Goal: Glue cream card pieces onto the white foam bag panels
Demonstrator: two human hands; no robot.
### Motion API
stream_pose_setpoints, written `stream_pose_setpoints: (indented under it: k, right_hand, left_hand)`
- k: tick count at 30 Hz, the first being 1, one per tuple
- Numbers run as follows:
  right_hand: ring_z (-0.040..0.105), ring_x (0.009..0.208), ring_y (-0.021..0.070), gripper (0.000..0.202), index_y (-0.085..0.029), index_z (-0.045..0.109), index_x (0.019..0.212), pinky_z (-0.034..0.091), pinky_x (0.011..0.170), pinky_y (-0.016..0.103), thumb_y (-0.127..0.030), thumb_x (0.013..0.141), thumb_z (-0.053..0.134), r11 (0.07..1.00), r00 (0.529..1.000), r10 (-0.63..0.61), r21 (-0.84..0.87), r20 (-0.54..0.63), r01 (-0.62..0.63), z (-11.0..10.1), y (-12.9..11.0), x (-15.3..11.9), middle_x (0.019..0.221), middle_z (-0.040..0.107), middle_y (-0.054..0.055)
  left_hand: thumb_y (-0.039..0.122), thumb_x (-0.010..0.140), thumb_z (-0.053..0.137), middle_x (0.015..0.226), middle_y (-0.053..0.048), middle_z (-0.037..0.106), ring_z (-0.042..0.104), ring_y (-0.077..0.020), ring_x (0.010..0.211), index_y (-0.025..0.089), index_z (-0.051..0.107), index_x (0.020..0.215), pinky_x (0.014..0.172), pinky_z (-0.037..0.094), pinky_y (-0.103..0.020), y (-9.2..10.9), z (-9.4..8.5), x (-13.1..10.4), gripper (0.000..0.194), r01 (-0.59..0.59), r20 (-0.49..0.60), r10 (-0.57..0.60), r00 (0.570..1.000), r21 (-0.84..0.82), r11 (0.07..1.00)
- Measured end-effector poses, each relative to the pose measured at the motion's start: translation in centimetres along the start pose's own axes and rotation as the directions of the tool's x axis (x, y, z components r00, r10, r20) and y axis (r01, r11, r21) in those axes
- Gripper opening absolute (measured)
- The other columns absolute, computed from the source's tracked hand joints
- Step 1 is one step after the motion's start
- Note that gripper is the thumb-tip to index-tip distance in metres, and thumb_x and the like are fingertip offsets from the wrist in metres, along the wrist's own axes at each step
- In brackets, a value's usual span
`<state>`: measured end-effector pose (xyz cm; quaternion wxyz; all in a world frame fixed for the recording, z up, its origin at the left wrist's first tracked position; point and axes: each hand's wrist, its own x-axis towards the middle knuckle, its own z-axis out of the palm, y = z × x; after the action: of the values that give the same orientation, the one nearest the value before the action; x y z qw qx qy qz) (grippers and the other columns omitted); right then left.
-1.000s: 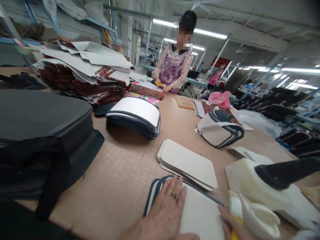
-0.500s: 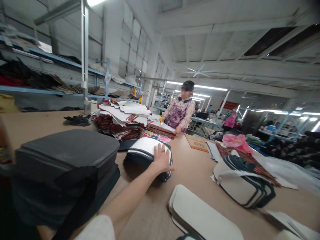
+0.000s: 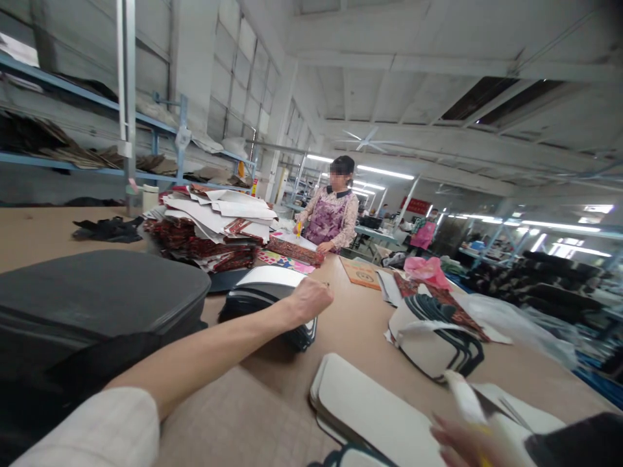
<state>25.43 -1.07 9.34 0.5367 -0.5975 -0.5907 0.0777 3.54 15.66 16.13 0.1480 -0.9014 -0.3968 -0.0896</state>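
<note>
**Our hands at a broad worktable, the left on a curved stack of panels and the right around a blurred tool**

We are at a tan worktable (image 3: 263,415) that fills the lower view. The biggest thing on it is a dark grey stack (image 3: 97,285) at our near left. Behind it sits a heaped pile of white and red-patterned pieces (image 3: 214,227). A person (image 3: 328,217) in a purple patterned apron stands at the table's far side, one hand on a red-patterned stack (image 3: 294,250) and a yellow item in the other.

Nearest us, flat cream panels (image 3: 374,402) lie in a low stack at the bottom centre. Beyond them, left of centre, is the curved stack of panels (image 3: 277,277), white on top with dark edges, arched up off the table. To the right, a bent bundle of dark-edged panels (image 3: 433,337) rests near a pink plastic bag (image 3: 428,271).

Our left hand (image 3: 311,299) reaches across to the right end of the curved stack, its fingers curled in; we cannot tell whether they grip a panel. Our right hand (image 3: 462,441), blurred at the lower right, is closed around a white-and-yellow tool (image 3: 464,397), its white end pointing up and away from us.
</note>
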Motion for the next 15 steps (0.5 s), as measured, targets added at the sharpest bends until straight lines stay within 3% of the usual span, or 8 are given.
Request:
stream_pose_setpoints:
  k: [3,5,6,7,9,12,15]
  right_hand:
    - [0.068,0.075,0.0262,0.035,-0.024,0.058,0.087,0.058,0.066,0.038,-0.057,0.075,0.055,0.963,0.986,0.11,0.231,0.128,-0.137,2.8,-3.0,0.3,0.082,0.067,0.006]
    - [0.067,0.081,0.0271,0.042,-0.021,0.053,0.088,0.055,0.072,0.043,-0.055,0.066,0.067,0.667,0.918,0.235,0.634,0.319,-0.391,5.3,-5.0,2.0,0.093,0.066,0.008]
    - [0.068,0.077,0.0234,0.042,-0.02,0.052,0.083,0.055,0.071,0.039,-0.048,0.062,0.073,0.554,0.892,0.28,0.699,0.355,-0.452,6.5,-5.9,3.0,0.087,0.066,0.005]
    - [0.067,0.069,0.0187,0.042,-0.02,0.05,0.078,0.054,0.065,0.033,-0.039,0.056,0.079,0.493,0.892,0.311,0.746,0.328,-0.447,7.6,-6.6,3.8,0.078,0.066,0.002]
    - [0.063,0.059,0.0114,0.047,-0.021,0.047,0.075,0.05,0.054,0.022,-0.028,0.047,0.083,0.469,0.897,0.365,0.783,0.249,-0.408,8.9,-7.3,4.9,0.07,0.064,-0.003]
    - [0.061,0.062,0.0097,0.051,-0.022,0.046,0.074,0.046,0.051,0.017,-0.019,0.04,0.083,0.498,0.901,0.404,0.789,0.156,-0.36,8.0,-7.5,4.7,0.071,0.066,-0.005]
    - [0.064,0.08,0.0133,0.047,-0.022,0.048,0.075,0.048,0.059,0.019,-0.016,0.042,0.081,0.527,0.902,0.415,0.775,0.123,-0.348,3.7,-7.4,3.1,0.082,0.069,-0.002]
  left_hand:
    - [0.008,0.088,0.042,0.086,-0.016,0.065,0.061,-0.0266,0.087,0.007,0.06,0.09,0.072,0.046,-0.039,1.4,-3.1,-2.5,0.018,-0.097,-0.151,0.102,0.983,0.04,0.994]
    - [0.013,0.091,0.039,0.083,-0.012,0.064,0.06,-0.0242,0.085,0.011,0.058,0.089,0.071,0.046,-0.037,3.0,-3.7,-4.5,0.019,-0.185,-0.264,0.194,0.945,0.058,0.981]
    - [0.014,0.091,0.039,0.08,-0.009,0.063,0.061,-0.0225,0.082,0.012,0.058,0.087,0.07,0.046,-0.035,3.8,-3.5,-5.4,0.019,-0.222,-0.33,0.231,0.915,0.065,0.973]
    - [0.014,0.091,0.04,0.076,-0.007,0.062,0.061,-0.0209,0.078,0.012,0.057,0.085,0.068,0.046,-0.034,4.6,-3.2,-6.2,0.018,-0.25,-0.395,0.256,0.882,0.069,0.966]
    - [0.015,0.091,0.042,0.072,-0.004,0.062,0.06,-0.0187,0.072,0.013,0.057,0.081,0.065,0.046,-0.032,5.8,-2.5,-7.5,0.017,-0.278,-0.496,0.265,0.827,0.048,0.959]
    - [0.027,0.089,0.05,0.089,-0.006,0.065,0.059,-0.0215,0.092,0.014,0.057,0.092,0.081,0.046,-0.036,6.6,-2.2,-8.7,0.016,-0.333,-0.541,0.252,0.803,-0.057,0.941]
    - [0.022,0.088,0.051,0.125,-0.012,0.053,0.04,-0.0275,0.122,0.013,0.044,0.122,0.101,0.031,-0.047,6.1,-2.6,-9.8,0.036,-0.354,-0.576,0.216,0.788,-0.137,0.925]
